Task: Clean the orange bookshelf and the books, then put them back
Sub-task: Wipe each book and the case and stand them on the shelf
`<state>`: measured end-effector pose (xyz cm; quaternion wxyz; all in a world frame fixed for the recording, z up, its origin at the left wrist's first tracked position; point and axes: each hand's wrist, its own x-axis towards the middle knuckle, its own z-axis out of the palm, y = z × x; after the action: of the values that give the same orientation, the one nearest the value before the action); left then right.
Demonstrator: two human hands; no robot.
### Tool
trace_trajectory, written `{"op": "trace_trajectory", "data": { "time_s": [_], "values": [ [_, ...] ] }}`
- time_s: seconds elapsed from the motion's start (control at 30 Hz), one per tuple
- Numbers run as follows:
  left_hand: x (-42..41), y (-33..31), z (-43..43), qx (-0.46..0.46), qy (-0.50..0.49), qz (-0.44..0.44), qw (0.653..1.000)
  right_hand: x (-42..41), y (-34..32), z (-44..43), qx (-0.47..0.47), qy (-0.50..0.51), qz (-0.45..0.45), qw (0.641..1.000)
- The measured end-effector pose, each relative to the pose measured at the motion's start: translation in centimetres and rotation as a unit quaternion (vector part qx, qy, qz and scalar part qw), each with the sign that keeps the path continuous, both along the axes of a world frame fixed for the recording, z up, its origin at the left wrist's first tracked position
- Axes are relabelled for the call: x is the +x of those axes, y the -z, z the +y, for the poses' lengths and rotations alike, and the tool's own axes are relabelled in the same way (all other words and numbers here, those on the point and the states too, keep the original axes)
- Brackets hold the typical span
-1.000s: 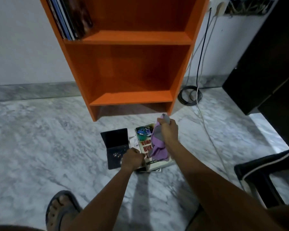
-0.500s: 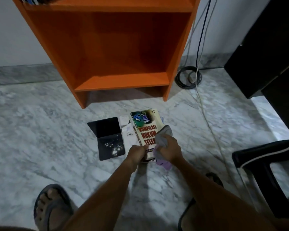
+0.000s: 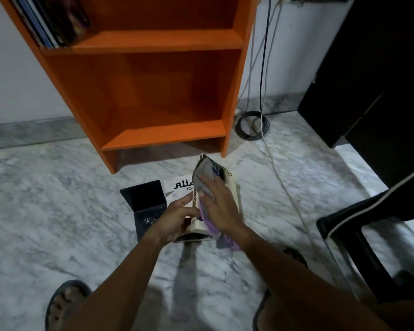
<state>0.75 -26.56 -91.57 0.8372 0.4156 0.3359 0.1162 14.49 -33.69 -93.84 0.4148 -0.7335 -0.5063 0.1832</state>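
The orange bookshelf stands against the wall, its lower shelves bare and several books leaning on an upper shelf. Below it, a thick cream book is held tilted above the floor. My left hand grips the book's near left edge, thumb on the spine. My right hand lies flat on the cover, fingers straight, and presses a grey and purple cloth against it. The cloth's purple end hangs past the book's near edge. A white book lies underneath on the floor.
A dark folder lies open on the marble floor left of the books. Coiled cables sit right of the shelf. A dark cabinet and a black chair stand on the right. My sandalled foot is at bottom left.
My right hand has slid the cloth from the book's near end up the cover, and its fingers have flattened. The book is tilted higher, uncovering the white book beneath.
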Motion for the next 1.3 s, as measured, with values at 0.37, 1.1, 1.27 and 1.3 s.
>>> {"op": "trace_trajectory", "data": {
  "time_s": [0.37,1.1,1.27,1.3],
  "values": [
    [-4.5,-10.9,0.4,0.115,0.042,-0.090,0.988,4.0,-8.0,3.2,-0.101,0.243,0.230,0.937],
    [-6.5,-12.2,2.5,0.149,-0.175,-0.135,0.964,-6.9,-14.4,3.1,0.167,-0.173,-0.018,0.970],
    [-8.2,-12.1,4.2,0.068,-0.222,-0.149,0.961,-5.4,-13.7,2.9,0.182,-0.067,0.057,0.979],
    [-8.5,-12.4,4.4,0.059,-0.222,-0.155,0.961,-4.7,-13.8,3.1,0.160,-0.006,0.131,0.978]
  ]
}}
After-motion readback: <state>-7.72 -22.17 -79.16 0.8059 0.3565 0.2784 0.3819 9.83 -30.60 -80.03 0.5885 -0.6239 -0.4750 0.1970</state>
